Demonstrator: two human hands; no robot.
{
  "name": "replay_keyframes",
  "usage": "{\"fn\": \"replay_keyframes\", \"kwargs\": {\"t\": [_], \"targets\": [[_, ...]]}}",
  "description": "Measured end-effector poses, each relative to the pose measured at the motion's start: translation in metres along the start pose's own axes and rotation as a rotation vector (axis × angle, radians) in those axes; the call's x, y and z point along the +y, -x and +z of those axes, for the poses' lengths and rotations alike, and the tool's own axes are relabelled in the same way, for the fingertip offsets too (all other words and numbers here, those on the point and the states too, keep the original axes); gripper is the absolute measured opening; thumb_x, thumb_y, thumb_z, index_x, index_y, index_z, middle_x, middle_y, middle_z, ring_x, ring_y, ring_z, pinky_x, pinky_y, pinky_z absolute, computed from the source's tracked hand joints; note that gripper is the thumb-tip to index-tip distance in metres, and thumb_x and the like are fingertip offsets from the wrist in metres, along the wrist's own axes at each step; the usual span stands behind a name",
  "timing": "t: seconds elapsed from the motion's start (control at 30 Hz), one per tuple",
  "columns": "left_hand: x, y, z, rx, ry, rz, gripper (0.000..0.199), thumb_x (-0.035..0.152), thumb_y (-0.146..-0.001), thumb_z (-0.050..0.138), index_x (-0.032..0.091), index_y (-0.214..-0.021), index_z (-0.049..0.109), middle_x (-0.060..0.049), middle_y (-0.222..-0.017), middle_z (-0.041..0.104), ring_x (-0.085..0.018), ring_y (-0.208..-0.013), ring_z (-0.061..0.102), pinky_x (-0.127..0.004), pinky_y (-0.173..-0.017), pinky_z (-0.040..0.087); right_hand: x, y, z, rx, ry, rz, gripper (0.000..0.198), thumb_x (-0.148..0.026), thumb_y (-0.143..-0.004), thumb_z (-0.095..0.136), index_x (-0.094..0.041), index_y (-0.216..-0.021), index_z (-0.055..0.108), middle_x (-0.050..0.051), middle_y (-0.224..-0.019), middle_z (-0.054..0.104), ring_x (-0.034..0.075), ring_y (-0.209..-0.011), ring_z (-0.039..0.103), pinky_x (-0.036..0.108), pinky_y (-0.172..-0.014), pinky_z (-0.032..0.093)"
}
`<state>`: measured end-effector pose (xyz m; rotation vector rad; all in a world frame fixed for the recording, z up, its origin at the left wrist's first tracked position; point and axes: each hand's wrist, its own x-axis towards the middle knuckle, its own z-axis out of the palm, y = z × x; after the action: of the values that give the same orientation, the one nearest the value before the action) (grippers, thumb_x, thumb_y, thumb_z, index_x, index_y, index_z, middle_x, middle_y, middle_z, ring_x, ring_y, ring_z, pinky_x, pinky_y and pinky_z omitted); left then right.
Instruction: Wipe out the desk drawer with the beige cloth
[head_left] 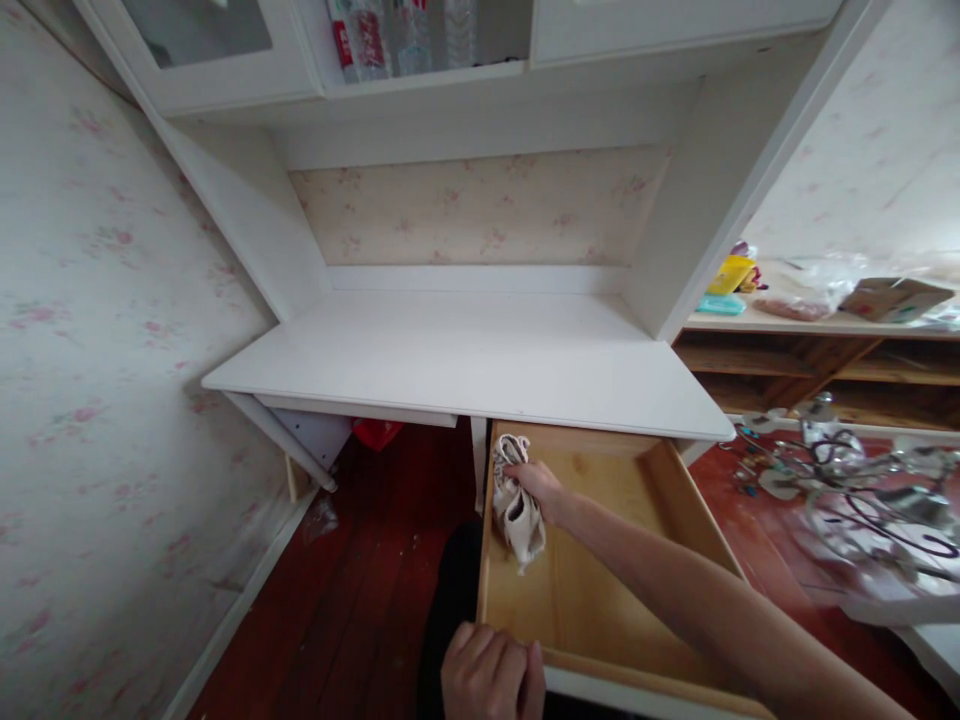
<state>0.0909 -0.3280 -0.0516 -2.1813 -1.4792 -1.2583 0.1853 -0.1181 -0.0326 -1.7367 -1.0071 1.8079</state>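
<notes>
A wooden drawer (592, 600) is pulled out from under the right part of the white desk (480, 350). Inside it, my right hand (538, 487) grips a crumpled cream cloth (525, 530) against the drawer's left side wall. The cloth's lower end hangs loose below my fingers. My left hand (493, 675) is closed over the drawer's front left corner, its knuckles facing up. The bare wood of the drawer's bottom shows around my right forearm.
Plastic bottles (412, 40) stand in the cabinet above the desk. At right, a low shelf (795, 365) carries bags and a cardboard box (894, 298). A metal chandelier (877, 480) lies on the red floor beside the drawer. Flowered wall (112, 350) borders the left.
</notes>
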Motion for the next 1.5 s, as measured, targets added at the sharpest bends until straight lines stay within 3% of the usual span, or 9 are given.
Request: {"fn": "replay_keyframes", "kwargs": {"t": [0.2,0.43,0.53,0.67,0.83,1.0,1.13,1.3,1.5], "targets": [[-0.006,0.01,0.01,0.035,-0.011,0.013,0.026,0.008,-0.08,0.055,0.019,-0.061,0.043,0.002,-0.05,0.047,-0.012,-0.049,0.045,-0.033,-0.055,0.027,-0.029,-0.037,-0.01,0.12,0.335,-0.253,0.017,-0.031,-0.086,0.056,-0.015,-0.089,0.063,0.006,-0.083,0.069,0.019,-0.082,0.065,0.023,-0.067,0.045],[-0.011,0.012,0.019,0.134,-0.039,0.071,0.024,0.008,-0.08,0.055,0.019,-0.061,0.044,0.004,-0.049,0.047,-0.012,-0.046,0.043,-0.032,-0.054,0.025,-0.007,0.028,-0.035,0.137,0.782,-0.468,0.029,-0.024,-0.08,0.057,-0.021,-0.108,0.061,0.009,-0.103,0.069,0.028,-0.099,0.063,0.034,-0.085,0.043],[-0.011,0.012,0.018,0.11,0.005,0.079,0.022,0.006,-0.078,0.056,0.019,-0.063,0.046,0.003,-0.051,0.05,-0.013,-0.049,0.046,-0.032,-0.056,0.026,0.008,0.065,-0.034,0.01,1.041,-0.783,0.048,-0.017,-0.08,0.047,-0.021,-0.128,0.052,0.01,-0.127,0.061,0.025,-0.116,0.057,0.037,-0.096,0.042],[-0.009,0.007,0.011,0.066,0.031,0.062,0.021,0.006,-0.078,0.056,0.019,-0.064,0.047,0.003,-0.053,0.053,-0.013,-0.053,0.047,-0.032,-0.057,0.027,0.034,0.079,-0.018,-0.29,1.213,-1.069,0.071,-0.01,-0.07,0.047,-0.02,-0.14,0.043,0.005,-0.153,0.035,0.021,-0.143,0.024,0.039,-0.116,0.021],[-0.004,0.001,0.003,0.031,0.006,0.037,0.023,0.007,-0.078,0.057,0.019,-0.063,0.044,0.003,-0.052,0.051,-0.013,-0.052,0.044,-0.033,-0.056,0.027,0.039,0.041,-0.002,-0.274,1.353,-1.118,0.073,-0.012,-0.07,0.05,-0.016,-0.143,0.04,0.008,-0.155,0.031,0.023,-0.146,0.013,0.046,-0.118,0.011],[-0.002,0.008,0.004,0.041,0.011,-0.028,0.021,0.008,-0.08,0.054,0.02,-0.065,0.046,0.002,-0.054,0.054,-0.014,-0.054,0.045,-0.034,-0.058,0.028,-0.006,-0.006,-0.007,-0.068,1.385,-1.114,0.068,-0.007,-0.074,0.046,-0.015,-0.142,0.042,0.011,-0.151,0.037,0.024,-0.144,0.021,0.046,-0.116,0.019],[-0.002,0.007,0.003,0.027,0.024,-0.019,0.021,0.008,-0.081,0.054,0.02,-0.065,0.047,0.002,-0.054,0.054,-0.014,-0.054,0.046,-0.033,-0.058,0.029,-0.029,-0.027,-0.007,-0.074,1.38,-1.09,0.072,-0.007,-0.073,0.051,-0.015,-0.144,0.04,0.013,-0.151,0.037,0.025,-0.143,0.024,0.047,-0.115,0.02],[-0.005,0.006,-0.009,-0.006,0.148,-0.034,0.015,0.006,-0.083,0.053,0.019,-0.075,0.055,0.0,-0.067,0.063,-0.014,-0.064,0.055,-0.03,-0.064,0.04,-0.015,-0.017,-0.005,-0.086,1.298,-0.987,0.073,-0.009,-0.072,0.052,-0.015,-0.143,0.04,0.014,-0.148,0.041,0.023,-0.14,0.031,0.044,-0.115,0.022],[-0.04,0.022,-0.04,-0.014,0.135,-0.395,0.014,0.014,-0.091,0.05,0.022,-0.092,0.061,-0.003,-0.094,0.066,-0.015,-0.09,0.06,-0.028,-0.08,0.048,0.025,0.042,-0.009,-0.252,1.063,-0.963,0.054,-0.014,-0.079,0.048,-0.018,-0.133,0.051,0.011,-0.135,0.056,0.024,-0.123,0.051,0.038,-0.103,0.038]]}}
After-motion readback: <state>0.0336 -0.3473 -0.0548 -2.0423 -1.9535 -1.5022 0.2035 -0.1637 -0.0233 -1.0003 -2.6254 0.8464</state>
